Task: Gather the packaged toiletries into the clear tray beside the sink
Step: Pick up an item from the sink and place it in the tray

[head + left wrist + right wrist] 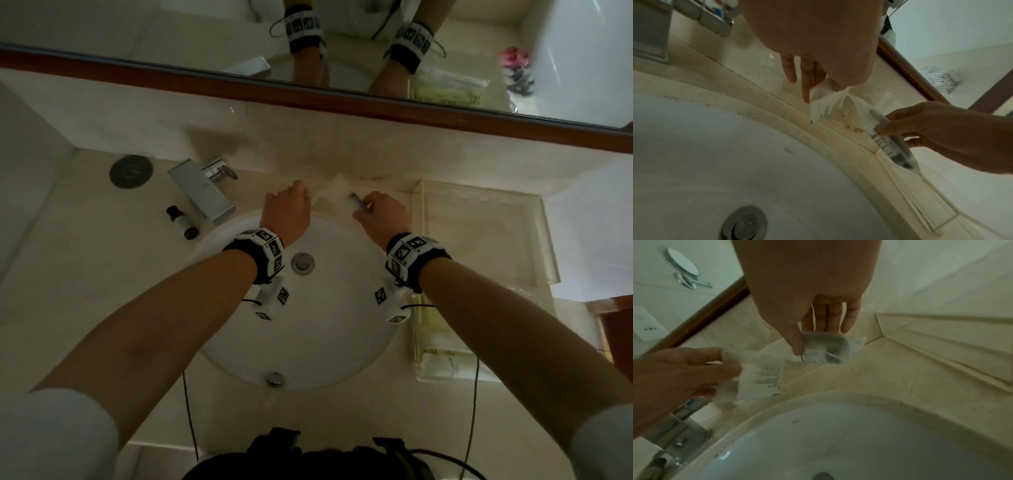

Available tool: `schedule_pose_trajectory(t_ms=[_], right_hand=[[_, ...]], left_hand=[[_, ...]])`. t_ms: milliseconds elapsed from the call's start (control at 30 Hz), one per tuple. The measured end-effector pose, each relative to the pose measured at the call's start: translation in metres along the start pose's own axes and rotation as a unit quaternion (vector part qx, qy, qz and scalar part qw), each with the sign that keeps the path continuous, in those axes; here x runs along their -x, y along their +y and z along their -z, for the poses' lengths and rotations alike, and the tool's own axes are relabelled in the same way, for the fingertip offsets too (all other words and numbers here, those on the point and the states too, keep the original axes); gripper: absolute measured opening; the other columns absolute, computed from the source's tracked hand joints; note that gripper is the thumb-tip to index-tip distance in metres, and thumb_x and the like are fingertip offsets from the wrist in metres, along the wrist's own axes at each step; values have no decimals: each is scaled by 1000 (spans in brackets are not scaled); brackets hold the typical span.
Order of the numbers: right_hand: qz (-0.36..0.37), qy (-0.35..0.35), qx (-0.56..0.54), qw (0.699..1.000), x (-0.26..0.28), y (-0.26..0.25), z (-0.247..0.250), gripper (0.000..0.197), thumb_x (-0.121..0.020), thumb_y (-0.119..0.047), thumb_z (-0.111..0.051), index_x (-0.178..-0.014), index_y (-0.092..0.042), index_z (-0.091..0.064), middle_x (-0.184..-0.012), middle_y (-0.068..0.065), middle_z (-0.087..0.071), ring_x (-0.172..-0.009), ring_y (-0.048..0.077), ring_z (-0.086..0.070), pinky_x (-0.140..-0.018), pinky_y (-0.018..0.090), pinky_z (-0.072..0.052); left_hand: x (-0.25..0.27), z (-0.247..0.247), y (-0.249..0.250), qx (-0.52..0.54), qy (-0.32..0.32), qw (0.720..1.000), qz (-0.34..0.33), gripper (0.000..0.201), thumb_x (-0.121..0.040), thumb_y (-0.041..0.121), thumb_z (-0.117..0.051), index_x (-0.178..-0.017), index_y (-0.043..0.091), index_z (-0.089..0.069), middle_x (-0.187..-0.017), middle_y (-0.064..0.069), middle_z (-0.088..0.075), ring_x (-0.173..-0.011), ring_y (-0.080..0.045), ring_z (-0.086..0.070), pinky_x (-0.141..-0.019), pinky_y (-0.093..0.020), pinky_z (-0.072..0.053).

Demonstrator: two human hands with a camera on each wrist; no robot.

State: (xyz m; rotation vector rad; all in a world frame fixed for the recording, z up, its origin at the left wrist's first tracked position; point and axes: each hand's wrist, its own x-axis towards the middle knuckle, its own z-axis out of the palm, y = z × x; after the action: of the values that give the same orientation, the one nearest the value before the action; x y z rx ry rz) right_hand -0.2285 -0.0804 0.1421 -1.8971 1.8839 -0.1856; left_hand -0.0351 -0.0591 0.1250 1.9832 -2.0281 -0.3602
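Behind the sink basin, my left hand pinches a white paper packet with printed text. Just to its right, my right hand pinches a translucent packet with a dark item inside. Both packets hang just above the beige counter, their edges close together. The clear tray stands on the counter right of the sink. Several packaged items lie in its near end. Its far end, next to my right hand, is bare.
A chrome faucet stands left of my hands. A small dark-capped bottle lies beside it, and a round metal cover sits further left. A wood-framed mirror runs along the wall behind.
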Motion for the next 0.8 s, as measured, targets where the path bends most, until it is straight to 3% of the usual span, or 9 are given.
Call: schedule_pose_trajectory(t_ms=[133, 267, 333, 533, 700, 800], right_hand=[[-26, 25, -70, 997, 11, 3, 21, 30, -86, -37, -62, -110, -19, -61, -104, 6, -67, -92, 26, -64, -77, 34, -51], [-28, 49, -85, 995, 26, 15, 43, 28, -85, -36, -64, -109, -20, -61, -101, 4, -67, -90, 26, -63, -76, 35, -51], [-25, 55, -78, 995, 35, 24, 53, 29, -85, -36, -65, -109, -21, -61, -101, 4, -67, -91, 26, -63, -77, 36, -51], [-37, 43, -97, 994, 66, 68, 77, 24, -78, -36, -69, -97, -25, -60, -93, 1, -69, -80, 24, -66, -75, 44, -57], [-21, -7, -65, 998, 96, 115, 94, 17, -79, -31, -73, -91, -26, -61, -93, 1, -70, -79, 21, -65, -75, 38, -57], [-12, -40, -54, 998, 113, 142, 100, 21, -79, -28, -74, -96, -21, -65, -93, 1, -69, -83, 21, -64, -76, 34, -55]], left_hand=[[14, 5, 14, 67, -20, 997, -45, 21, -102, 23, -35, -107, 6, -47, -68, -2, -51, -66, -32, -56, -65, -31, -29], [23, 6, 35, 98, -19, 994, -39, 23, -102, 24, -35, -109, 5, -46, -62, -1, -48, -59, -29, -51, -60, -33, -36], [28, 5, 46, 101, -23, 994, -39, 24, -102, 25, -35, -111, 6, -46, -58, 3, -43, -57, -27, -48, -57, -31, -33], [42, -4, 81, 115, -24, 992, -39, 22, -101, 24, -38, -108, 7, -50, -64, -2, -49, -59, -27, -47, -57, -29, -30], [57, -16, 113, 111, -40, 992, -45, 24, -100, 24, -38, -108, 6, -51, -68, -7, -52, -60, -27, -47, -57, -30, -32], [65, -21, 129, 106, -41, 993, -43, 23, -100, 25, -38, -108, 7, -51, -70, -7, -54, -64, -30, -52, -59, -32, -36]])
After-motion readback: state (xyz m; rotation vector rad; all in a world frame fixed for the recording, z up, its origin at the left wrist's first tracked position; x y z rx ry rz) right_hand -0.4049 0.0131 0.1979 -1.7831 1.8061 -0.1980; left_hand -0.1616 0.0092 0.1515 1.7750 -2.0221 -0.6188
